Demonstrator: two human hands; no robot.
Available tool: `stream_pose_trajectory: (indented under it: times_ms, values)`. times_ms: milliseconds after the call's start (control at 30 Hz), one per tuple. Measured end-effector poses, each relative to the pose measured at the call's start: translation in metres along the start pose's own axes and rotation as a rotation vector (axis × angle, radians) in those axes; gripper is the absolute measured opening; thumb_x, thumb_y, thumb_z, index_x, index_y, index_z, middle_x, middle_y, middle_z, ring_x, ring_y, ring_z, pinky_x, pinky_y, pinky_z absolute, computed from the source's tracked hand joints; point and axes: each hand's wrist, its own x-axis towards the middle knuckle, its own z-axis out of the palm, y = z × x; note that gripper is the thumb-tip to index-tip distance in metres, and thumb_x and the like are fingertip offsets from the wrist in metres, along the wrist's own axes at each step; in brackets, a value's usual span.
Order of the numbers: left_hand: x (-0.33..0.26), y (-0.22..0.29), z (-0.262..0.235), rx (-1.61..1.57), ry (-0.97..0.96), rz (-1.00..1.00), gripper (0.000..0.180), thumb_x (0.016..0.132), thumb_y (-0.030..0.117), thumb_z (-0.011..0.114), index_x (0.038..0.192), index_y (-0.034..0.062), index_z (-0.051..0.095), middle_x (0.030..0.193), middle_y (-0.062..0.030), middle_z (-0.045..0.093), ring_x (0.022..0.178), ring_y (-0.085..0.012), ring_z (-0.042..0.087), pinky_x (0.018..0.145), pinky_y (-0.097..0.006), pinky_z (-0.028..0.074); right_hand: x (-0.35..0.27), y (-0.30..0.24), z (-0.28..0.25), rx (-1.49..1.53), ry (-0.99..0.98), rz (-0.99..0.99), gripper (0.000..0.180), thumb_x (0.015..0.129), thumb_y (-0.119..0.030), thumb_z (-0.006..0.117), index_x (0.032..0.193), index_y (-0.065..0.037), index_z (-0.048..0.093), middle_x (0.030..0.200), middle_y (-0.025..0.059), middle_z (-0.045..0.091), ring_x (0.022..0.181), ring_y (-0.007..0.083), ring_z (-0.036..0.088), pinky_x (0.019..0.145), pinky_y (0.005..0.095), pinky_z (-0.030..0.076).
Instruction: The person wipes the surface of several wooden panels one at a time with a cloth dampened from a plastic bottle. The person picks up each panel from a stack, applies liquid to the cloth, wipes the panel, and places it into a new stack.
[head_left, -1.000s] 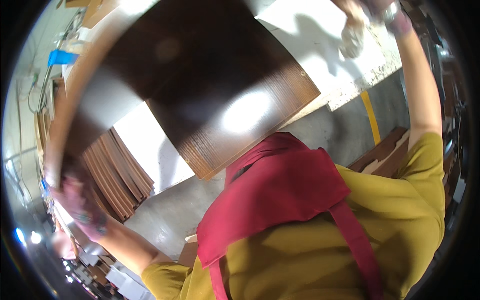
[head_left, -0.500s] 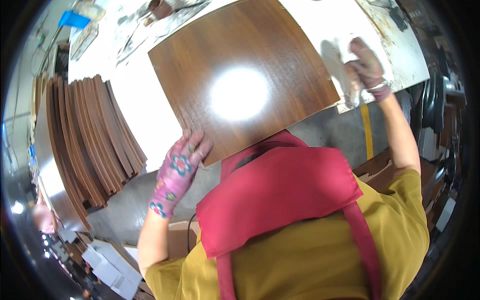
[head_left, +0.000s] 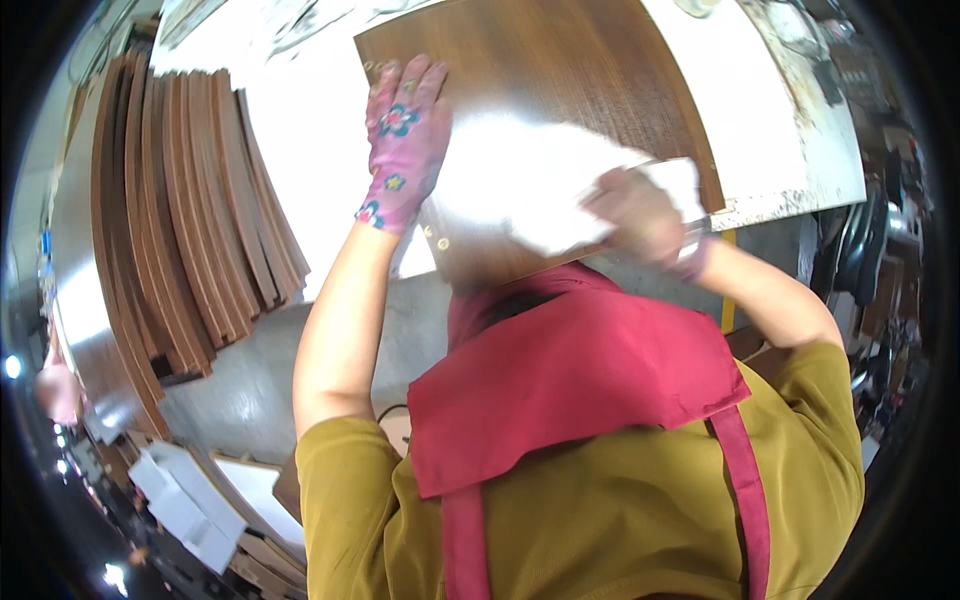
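A brown wood-grain panel (head_left: 560, 60) lies flat on the white worktable, its near edge by my apron. My left hand (head_left: 408, 140), in a pink flowered glove, is laid flat on the panel's left side with fingers stretched forward. A white cloth (head_left: 555, 235) spreads over the near right part of the panel. My right hand (head_left: 640, 215), gloved and blurred by motion, grips the cloth against the surface; its fingertips are partly smeared. Small pale round marks (head_left: 440, 243) show near the panel's left edge. Bright glare covers the panel's middle.
A row of brown panels (head_left: 190, 200) stands on edge at the left of the worktable (head_left: 770, 130). White cartons (head_left: 185, 500) are on the floor at lower left. A yellow line (head_left: 728, 290) runs along the grey floor at right.
My left hand has gone from the panel's near left corner forward along its left side. My right hand has come from the table at right onto the panel with the white cloth.
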Motion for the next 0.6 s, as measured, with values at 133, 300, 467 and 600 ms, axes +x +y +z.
stream_pose_trajectory:
  times_ms: [133,300,467,600]
  values:
    - [0.013,-0.006,0.002,-0.069,-0.028,0.045,0.041,0.095,0.018,0.049,0.135,0.0086,0.05,0.141,-0.0147,0.046,0.134,-0.0383,0.036,0.112,-0.045,0.028,0.065,-0.092,0.03,0.039,0.192,-0.744,0.015,0.084,-0.024,0.055,0.088,-0.012,0.063,0.087,0.0049,0.063,0.077,0.0261,0.062,0.064,0.0384,0.05]
    - [0.007,-0.002,-0.004,-0.068,-0.007,0.083,0.042,0.095,0.015,0.051,0.136,0.0099,0.05,0.141,-0.0121,0.048,0.134,-0.0382,0.036,0.113,-0.045,0.027,-0.038,0.04,0.013,-0.047,0.326,-0.095,0.045,0.077,-0.023,0.07,0.121,-0.019,0.062,0.101,0.0112,0.065,0.093,0.0276,0.063,0.081,0.0382,0.051]
    - [0.01,0.003,0.001,-0.064,-0.007,0.129,0.044,0.095,0.014,0.051,0.138,0.0102,0.048,0.144,-0.0112,0.044,0.135,-0.0367,0.033,0.114,-0.046,0.025,-0.064,0.047,0.007,-0.238,0.59,0.346,0.033,0.073,-0.013,0.068,0.106,-0.018,0.066,0.093,0.0094,0.062,0.087,0.0275,0.062,0.077,0.0367,0.051]
    - [0.009,-0.003,-0.003,-0.019,-0.018,0.145,0.045,0.094,0.015,0.051,0.139,0.0101,0.047,0.144,-0.012,0.043,0.136,-0.0362,0.034,0.114,-0.046,0.025,-0.036,-0.036,0.026,0.195,0.356,0.052,0.029,0.085,-0.017,0.056,0.113,-0.02,0.06,0.102,0.0024,0.062,0.098,0.0196,0.061,0.084,0.037,0.049]
